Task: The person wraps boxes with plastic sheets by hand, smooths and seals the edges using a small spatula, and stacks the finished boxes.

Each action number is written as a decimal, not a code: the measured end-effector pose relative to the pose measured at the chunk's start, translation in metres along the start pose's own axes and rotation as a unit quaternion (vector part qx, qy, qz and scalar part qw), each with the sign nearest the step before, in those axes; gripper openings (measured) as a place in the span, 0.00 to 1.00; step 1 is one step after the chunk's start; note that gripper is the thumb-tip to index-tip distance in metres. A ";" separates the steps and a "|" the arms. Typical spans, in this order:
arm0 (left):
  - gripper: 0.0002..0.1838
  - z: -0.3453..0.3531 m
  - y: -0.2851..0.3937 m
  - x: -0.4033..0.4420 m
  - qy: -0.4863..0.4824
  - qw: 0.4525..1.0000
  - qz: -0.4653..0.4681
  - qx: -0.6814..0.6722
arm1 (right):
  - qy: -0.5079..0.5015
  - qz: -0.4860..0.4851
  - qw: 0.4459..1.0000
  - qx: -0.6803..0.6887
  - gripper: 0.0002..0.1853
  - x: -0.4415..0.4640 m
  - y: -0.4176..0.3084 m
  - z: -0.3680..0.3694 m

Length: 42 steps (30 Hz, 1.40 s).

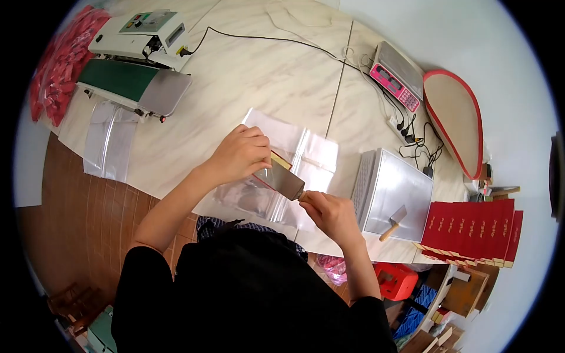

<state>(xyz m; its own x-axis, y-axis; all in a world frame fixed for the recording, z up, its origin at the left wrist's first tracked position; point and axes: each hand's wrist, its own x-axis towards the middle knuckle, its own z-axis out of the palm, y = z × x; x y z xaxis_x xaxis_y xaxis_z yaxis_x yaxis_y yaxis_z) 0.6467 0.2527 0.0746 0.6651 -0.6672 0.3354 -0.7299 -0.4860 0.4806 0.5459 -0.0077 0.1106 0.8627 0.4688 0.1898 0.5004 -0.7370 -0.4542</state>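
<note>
My left hand (pixel 244 154) is closed on the upper end of a small box with red and yellow edges (pixel 281 160), mostly hidden by the fingers and a blade. In my right hand (pixel 331 216) is the handle of a metal scraper (pixel 287 182); its flat blade reaches up and left against the box, toward my left fingers. Underneath both hands lie clear plastic bags (pixel 318 152), spread on the marbled table (pixel 259 70). Whether the blade is inside the box or only over it, I cannot tell.
A band sealer (pixel 135 44) stands back left beside pink-red packets (pixel 59 65). To the right are metal trays (pixel 400 188) with a second wooden-handled scraper (pixel 394 222), red boxes (pixel 471 226), a scale (pixel 395 82), tangled cables (pixel 416 144) and a red-rimmed pan (pixel 453 117).
</note>
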 end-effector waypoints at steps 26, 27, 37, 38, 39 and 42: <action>0.04 0.014 -0.001 -0.001 0.022 0.992 0.030 0.117 | -0.017 0.119 0.990 0.079 0.08 -0.018 -0.002 -0.004; 0.04 0.013 -0.001 -0.002 0.021 0.992 0.030 0.117 | -0.011 0.122 0.989 0.082 0.07 -0.017 -0.002 -0.004; 0.04 0.006 -0.001 -0.008 0.041 0.989 0.011 0.140 | 0.006 0.113 0.993 0.038 0.09 -0.005 0.008 -0.004; 0.04 0.006 -0.002 -0.009 0.047 0.990 0.010 0.135 | 0.008 0.116 0.993 0.035 0.09 -0.004 0.009 -0.004; 0.04 0.007 -0.003 -0.009 0.046 0.990 0.011 0.135 | 0.009 0.119 0.992 0.033 0.08 -0.002 0.010 -0.004; 0.05 0.008 -0.003 -0.010 0.051 0.989 0.013 0.137 | 0.019 0.125 0.991 0.033 0.08 0.001 0.012 -0.004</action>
<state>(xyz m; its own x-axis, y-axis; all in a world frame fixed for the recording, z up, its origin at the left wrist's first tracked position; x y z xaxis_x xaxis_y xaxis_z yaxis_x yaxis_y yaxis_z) 0.6415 0.2565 0.0634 0.6478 -0.6280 0.4312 -0.7531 -0.6133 0.2382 0.5529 -0.0180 0.1083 0.9620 0.2561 0.0953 0.2655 -0.7941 -0.5468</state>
